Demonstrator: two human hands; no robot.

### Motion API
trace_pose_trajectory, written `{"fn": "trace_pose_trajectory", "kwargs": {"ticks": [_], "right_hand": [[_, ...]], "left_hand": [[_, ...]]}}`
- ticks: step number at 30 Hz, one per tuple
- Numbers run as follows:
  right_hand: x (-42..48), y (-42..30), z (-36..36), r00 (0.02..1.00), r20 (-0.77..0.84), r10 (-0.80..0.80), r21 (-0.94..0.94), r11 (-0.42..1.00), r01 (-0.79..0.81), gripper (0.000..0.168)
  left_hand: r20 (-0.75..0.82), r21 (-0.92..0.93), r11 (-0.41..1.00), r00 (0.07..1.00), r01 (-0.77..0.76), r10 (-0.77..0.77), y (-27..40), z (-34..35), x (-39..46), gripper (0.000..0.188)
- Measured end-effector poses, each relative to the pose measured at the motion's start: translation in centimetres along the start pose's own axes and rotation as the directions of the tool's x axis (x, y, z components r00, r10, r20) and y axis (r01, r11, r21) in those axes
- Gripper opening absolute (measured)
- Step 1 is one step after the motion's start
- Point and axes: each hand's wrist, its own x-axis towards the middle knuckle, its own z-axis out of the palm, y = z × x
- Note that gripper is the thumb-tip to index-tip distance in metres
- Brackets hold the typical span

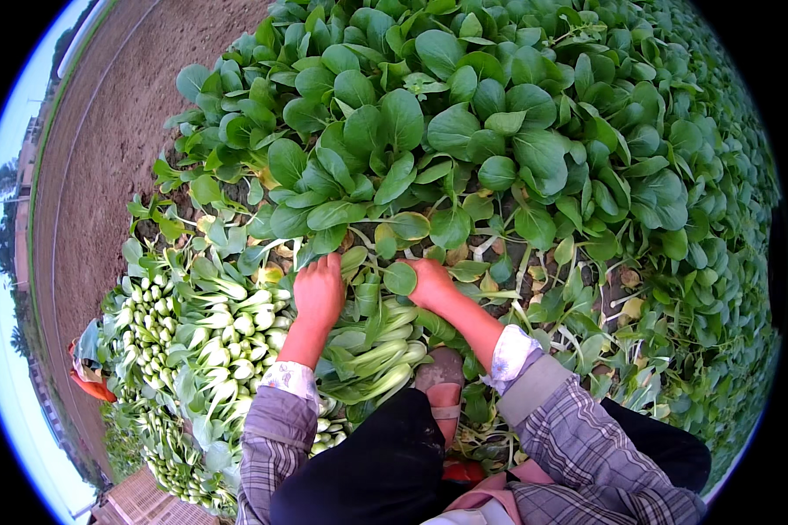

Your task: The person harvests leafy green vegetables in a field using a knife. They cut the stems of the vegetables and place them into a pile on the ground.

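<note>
Before me grows a dense stand of bok choy plants (pixel 400 131). My left hand (pixel 319 289) is closed at the base of the front plants, its fingers partly under leaves; what lies inside it is hidden. Level with it, my right hand (pixel 427 282) bends its fingers among stems and leaves, with a round leaf beside it; its grip is partly covered. Between and below my hands lie several cut bok choy (pixel 384 361) with pale green stalks. More harvested bok choy (pixel 236 335) is piled to the left of my left forearm, pale bases showing.
Trimmed leaves and yellowed leaves (pixel 492 275) litter the soil on the right. My shoe (pixel 440 374) stands between the forearms. Bare brown soil (pixel 131 98) stretches at upper left. An orange and blue bundle (pixel 90 367) lies at far left, and woven crates (pixel 144 499) at lower left.
</note>
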Motion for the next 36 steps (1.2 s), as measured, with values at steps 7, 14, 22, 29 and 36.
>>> {"fn": "trace_pose_trajectory", "kwargs": {"ticks": [7,14,22,29,36], "right_hand": [[-3.2,0.2,-3.6,0.991,-0.059,0.119,0.302,0.948,-0.096,0.031],[-4.2,-3.3,-6.8,0.986,0.151,0.072,0.838,0.519,-0.167,0.042],[-5.0,-2.8,-5.5,0.995,0.072,0.066,0.855,0.509,-0.095,0.055],[-4.1,-2.8,-6.0,0.997,0.025,0.071,0.844,0.533,-0.059,0.05],[-4.3,-0.9,-5.2,0.997,-0.047,0.059,0.652,0.758,-0.014,0.038]], "left_hand": [[-0.005,-0.186,0.973,0.99,0.139,-0.143,-0.9,-4.2,-0.7,0.025],[0.044,-0.577,0.814,0.998,0.066,-0.049,5.6,-8.0,-2.3,0.032],[0.347,-0.684,0.713,0.929,0.154,0.132,7.6,-8.7,-1.4,0.062],[0.512,-0.855,0.06,0.821,0.515,0.251,8.2,-5.9,0.7,0.05],[0.322,-0.396,0.916,0.944,0.061,0.076,6.2,-7.7,4.5,0.036]]}}
